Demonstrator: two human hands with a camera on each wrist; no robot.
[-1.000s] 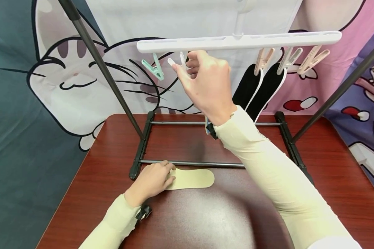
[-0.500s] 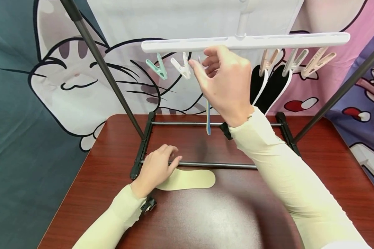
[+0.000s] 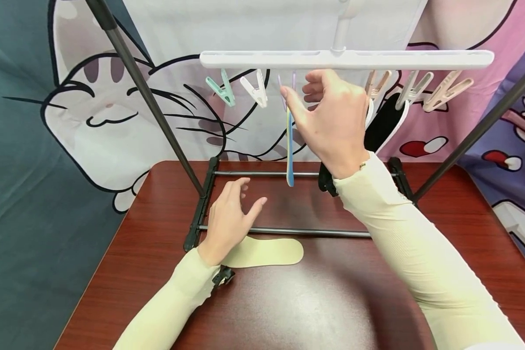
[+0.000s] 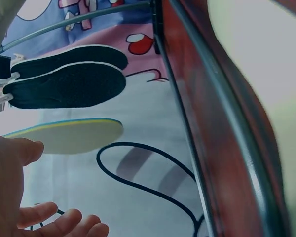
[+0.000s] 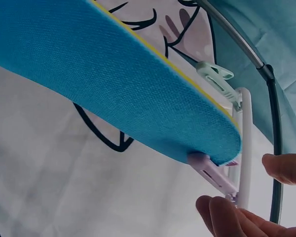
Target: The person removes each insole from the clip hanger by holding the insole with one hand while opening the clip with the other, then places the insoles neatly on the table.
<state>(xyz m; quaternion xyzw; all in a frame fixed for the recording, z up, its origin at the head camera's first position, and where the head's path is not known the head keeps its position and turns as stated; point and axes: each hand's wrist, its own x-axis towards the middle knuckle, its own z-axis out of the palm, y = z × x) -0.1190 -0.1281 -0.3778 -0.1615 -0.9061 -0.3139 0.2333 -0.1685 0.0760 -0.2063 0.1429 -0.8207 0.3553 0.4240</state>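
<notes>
Below the white hanger bar [image 3: 345, 59], the blue insole [image 3: 290, 150] hangs upright, its upper end caught in a purple clip [image 5: 212, 173], the third from the bar's left end. Its lower tip dangles over the table [image 3: 113, 291], near the far edge. A thin yellow rim runs along the insole, and its other face looks pale in the left wrist view.

Just right of the insole and clip is the right hand [image 3: 336, 124], thumb and fingers apart with a gap between them and nothing gripped. The fingertips come close to the clip; whether any brushes it I cannot tell.

Lower, over the rack's front rod [image 3: 306, 232], the left hand [image 3: 229, 216] is raised, thumb spread from the fingers, holding nothing. It is left of the blue insole and well below the bar.

A pale yellow insole [image 3: 269, 253] lies flat on the table just in front of that rod, well in from the left edge, its left end hidden by the left wrist.

Toward the bar's right end hang two black insoles [image 4: 69, 86]; toward its left end, a mint clip [image 3: 223, 90] and a white clip [image 3: 257, 90].
</notes>
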